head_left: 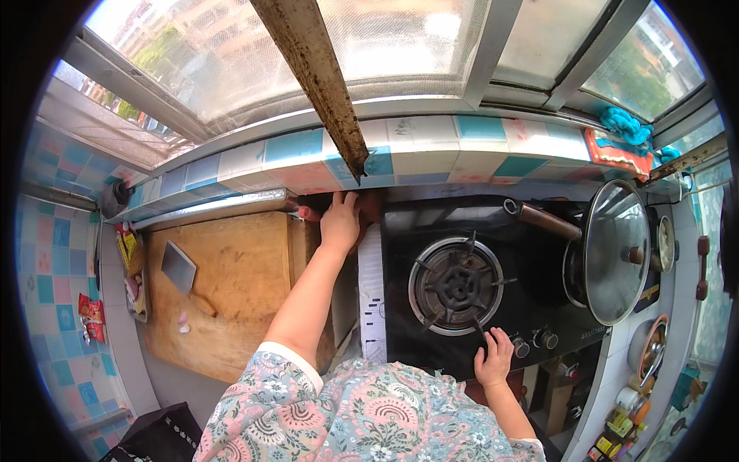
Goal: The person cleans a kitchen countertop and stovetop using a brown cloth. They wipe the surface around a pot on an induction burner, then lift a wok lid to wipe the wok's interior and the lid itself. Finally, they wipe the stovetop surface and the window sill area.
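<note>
My left hand (pixel 341 222) reaches to the back of the narrow gap between the wooden cutting board (pixel 231 285) and the black gas stove (pixel 392 300). Its fingers curl down beside a dark reddish-brown thing (pixel 370 209); shadow hides their tips and whatever they grip. My right hand (pixel 494 359) rests on the stove's front edge, fingers apart and holding nothing, just left of the control knobs (pixel 533 343). Behind it sits the unlit burner (pixel 456 286). A cleaver (pixel 179 268) lies on the board near small pale pieces (pixel 183 323).
A long-handled pan (pixel 573 269) with a tilted glass lid (pixel 616 254) occupies the stove's right side. Overhead, a rusty beam (pixel 308 69) juts toward the left hand. The tiled ledge (pixel 423 150) runs below the windows. Bottles and jars (pixel 623 420) stand at lower right.
</note>
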Demonstrator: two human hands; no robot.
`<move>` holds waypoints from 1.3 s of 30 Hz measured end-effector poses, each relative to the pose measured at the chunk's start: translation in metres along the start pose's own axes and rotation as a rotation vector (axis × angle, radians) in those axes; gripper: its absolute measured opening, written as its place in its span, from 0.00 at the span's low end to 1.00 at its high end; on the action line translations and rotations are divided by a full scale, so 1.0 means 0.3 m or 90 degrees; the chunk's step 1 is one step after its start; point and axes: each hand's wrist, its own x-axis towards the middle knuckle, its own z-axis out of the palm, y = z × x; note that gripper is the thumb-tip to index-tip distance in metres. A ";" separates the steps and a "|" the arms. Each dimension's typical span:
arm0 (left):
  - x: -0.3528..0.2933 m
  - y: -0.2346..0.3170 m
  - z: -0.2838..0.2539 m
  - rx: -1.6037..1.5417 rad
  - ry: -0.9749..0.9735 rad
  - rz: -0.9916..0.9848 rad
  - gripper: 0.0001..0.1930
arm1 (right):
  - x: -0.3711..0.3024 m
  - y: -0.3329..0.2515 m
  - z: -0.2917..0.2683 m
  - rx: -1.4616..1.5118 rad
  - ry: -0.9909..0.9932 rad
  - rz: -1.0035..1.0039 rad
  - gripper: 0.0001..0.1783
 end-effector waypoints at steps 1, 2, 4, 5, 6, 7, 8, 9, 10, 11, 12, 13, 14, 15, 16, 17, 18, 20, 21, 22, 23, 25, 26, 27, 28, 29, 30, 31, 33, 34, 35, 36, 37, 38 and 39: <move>0.001 0.018 0.025 -0.056 -0.020 -0.021 0.17 | 0.006 0.001 0.004 -0.002 0.001 -0.006 0.25; 0.005 0.027 0.055 -0.112 -0.039 -0.041 0.18 | 0.007 0.001 0.002 -0.003 -0.001 -0.003 0.25; 0.033 -0.039 0.171 -0.216 -0.055 -0.034 0.19 | -0.003 -0.007 0.003 -0.002 0.000 0.008 0.25; 0.032 -0.070 0.213 -0.119 -0.009 0.075 0.20 | -0.003 -0.011 0.002 -0.002 0.003 0.008 0.24; 0.026 -0.069 0.210 -0.038 -0.021 0.120 0.20 | -0.004 -0.010 0.000 0.000 -0.002 0.009 0.25; 0.017 -0.068 0.203 0.044 -0.034 0.164 0.21 | -0.005 -0.010 -0.002 0.001 -0.007 0.009 0.25; 0.005 -0.068 0.199 0.125 -0.047 0.207 0.22 | -0.004 -0.011 -0.002 0.002 -0.012 0.010 0.26; -0.007 -0.060 0.196 0.141 -0.027 0.215 0.19 | -0.002 -0.012 -0.003 0.003 -0.012 0.009 0.25; -0.021 -0.061 0.185 0.165 -0.042 0.213 0.18 | 0.000 -0.012 -0.004 0.004 -0.011 0.008 0.25; -0.038 -0.062 0.170 0.188 -0.057 0.211 0.18 | 0.000 -0.011 -0.005 0.005 -0.012 0.006 0.25; -0.049 -0.054 0.144 0.212 -0.070 0.209 0.17 | 0.002 -0.011 -0.005 0.004 -0.014 0.008 0.25; -0.064 -0.042 0.118 0.159 -0.086 0.168 0.16 | 0.000 -0.008 -0.003 0.002 -0.016 0.010 0.25; -0.082 -0.028 0.089 0.106 -0.101 0.127 0.16 | -0.005 -0.005 -0.003 0.001 -0.019 0.010 0.24; -0.104 -0.020 0.049 0.055 -0.113 0.083 0.15 | -0.006 -0.006 0.001 0.004 -0.017 0.008 0.24; -0.126 -0.005 0.007 -0.019 -0.074 0.045 0.15 | -0.009 -0.006 0.000 0.003 -0.013 0.009 0.23; -0.154 0.003 -0.041 -0.094 -0.034 0.008 0.15 | -0.013 -0.005 -0.001 0.002 -0.009 0.009 0.23; -0.185 -0.002 -0.075 -0.170 0.008 -0.031 0.15 | -0.016 0.004 0.006 -0.008 0.005 -0.005 0.25; -0.236 -0.034 -0.112 -0.444 0.110 -0.113 0.14 | -0.023 0.010 0.013 -0.002 0.012 -0.006 0.25; -0.266 -0.018 -0.173 -0.513 0.183 -0.111 0.13 | -0.024 0.012 0.014 0.000 0.013 -0.012 0.25; -0.284 -0.035 -0.198 -0.549 0.249 -0.073 0.13 | -0.022 0.011 0.011 0.006 0.012 -0.016 0.24; -0.308 0.044 -0.287 -0.673 0.314 -0.020 0.13 | -0.018 0.013 0.008 0.008 0.017 -0.025 0.24; -0.324 0.139 -0.419 -0.478 0.398 0.142 0.16 | -0.015 0.011 0.006 0.013 0.019 -0.030 0.24; -0.309 0.199 -0.470 -0.364 0.435 0.225 0.16 | -0.012 0.013 0.002 0.020 0.019 -0.026 0.24; -0.275 0.268 -0.510 -0.268 0.458 0.307 0.18 | -0.007 0.011 -0.005 0.017 0.019 -0.031 0.24; -0.231 0.333 -0.533 -0.165 0.478 0.386 0.19 | -0.007 0.006 -0.008 0.021 0.018 -0.037 0.24; -0.179 0.396 -0.523 -0.123 0.442 0.415 0.22 | -0.011 0.014 -0.005 0.027 0.024 -0.035 0.23; -0.133 0.455 -0.507 -0.060 0.371 0.401 0.21 | -0.008 0.013 -0.006 0.030 0.021 -0.039 0.23; -0.071 0.472 -0.454 0.031 0.295 0.400 0.20 | -0.007 0.012 -0.007 0.036 0.023 -0.041 0.23; 0.030 0.448 -0.319 0.094 0.224 0.425 0.17 | -0.003 0.015 -0.017 0.044 0.016 -0.051 0.23; 0.069 0.498 -0.324 0.068 0.226 0.475 0.16 | -0.004 0.011 -0.022 0.048 0.022 -0.044 0.23; 0.106 0.548 -0.344 -0.090 0.108 0.392 0.15 | -0.004 0.016 -0.025 0.048 0.026 -0.039 0.23; 0.167 0.485 -0.283 0.135 0.196 0.533 0.21 | -0.002 0.016 -0.022 0.053 0.028 -0.038 0.22; 0.183 0.501 -0.278 0.149 0.187 0.559 0.24 | -0.008 0.015 -0.025 0.054 0.029 -0.033 0.22; 0.200 0.527 -0.270 0.163 0.178 0.584 0.28 | -0.003 0.019 -0.020 0.058 0.035 -0.035 0.23; 0.230 0.625 -0.292 0.162 0.101 0.568 0.35 | -0.005 0.022 -0.014 0.058 0.038 -0.036 0.24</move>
